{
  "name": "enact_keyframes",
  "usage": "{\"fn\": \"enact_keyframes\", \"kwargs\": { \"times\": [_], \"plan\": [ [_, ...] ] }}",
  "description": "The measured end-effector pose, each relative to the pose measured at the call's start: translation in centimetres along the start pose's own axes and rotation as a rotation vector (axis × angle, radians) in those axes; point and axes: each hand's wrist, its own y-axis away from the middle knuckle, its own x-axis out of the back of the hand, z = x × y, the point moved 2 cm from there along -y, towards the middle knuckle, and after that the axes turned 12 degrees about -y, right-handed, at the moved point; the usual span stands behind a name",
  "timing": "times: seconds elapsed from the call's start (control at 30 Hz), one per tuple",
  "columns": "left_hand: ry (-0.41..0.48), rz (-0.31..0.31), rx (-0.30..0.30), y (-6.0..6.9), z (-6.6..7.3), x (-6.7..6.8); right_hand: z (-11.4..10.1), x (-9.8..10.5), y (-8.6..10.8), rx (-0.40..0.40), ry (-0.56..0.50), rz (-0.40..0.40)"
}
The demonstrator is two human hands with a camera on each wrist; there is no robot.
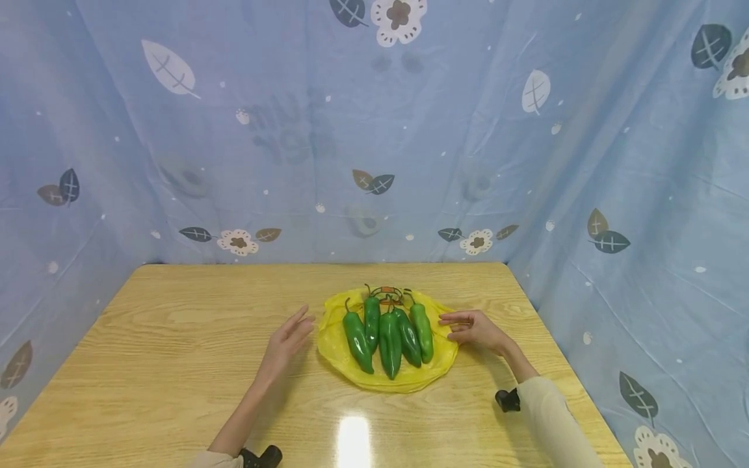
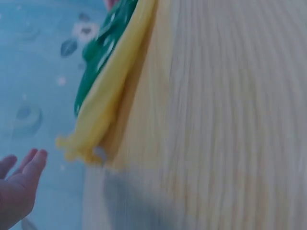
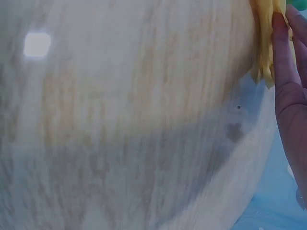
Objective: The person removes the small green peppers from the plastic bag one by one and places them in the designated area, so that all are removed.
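Note:
Several glossy dark green peppers (image 1: 389,344) lie side by side, stems toward the back, on a spread yellow plastic bag (image 1: 332,343). To the left of the bag is my left hand (image 1: 288,339), its fingers loosely extended and apart from the bag's edge. In the left wrist view that hand (image 2: 20,184) shows at the lower left, holding nothing. My right hand (image 1: 476,329) is at the bag's right edge with fingers fairly straight. Seen from the right wrist, its fingers (image 3: 284,62) lie against the crumpled yellow edge; whether they press on it I cannot tell.
A wood-grain table (image 1: 193,338) carries the bag right of its middle. Behind it and along the right hangs a blue curtain (image 1: 316,130) with leaves and flowers. Dark wrist devices (image 1: 508,400) sit at both cream sleeves.

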Motion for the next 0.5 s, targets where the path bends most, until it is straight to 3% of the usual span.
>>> {"fn": "enact_keyframes", "kwargs": {
  "times": [0.13, 0.23, 0.5],
  "plan": [
    [0.026, 0.121, 0.059, 0.0, 0.3, -2.1, 0.2, -0.1, 0.0, -0.004, -0.021, 0.007],
    [0.100, 0.216, 0.093, 0.1, 0.2, -3.5, 0.3, -0.2, 0.0, -0.004, -0.038, 0.005],
    [0.295, 0.371, 0.052, 0.6, 0.0, -7.6, 0.6, 0.0, 0.1, 0.007, -0.058, 0.022]
  ]
}}
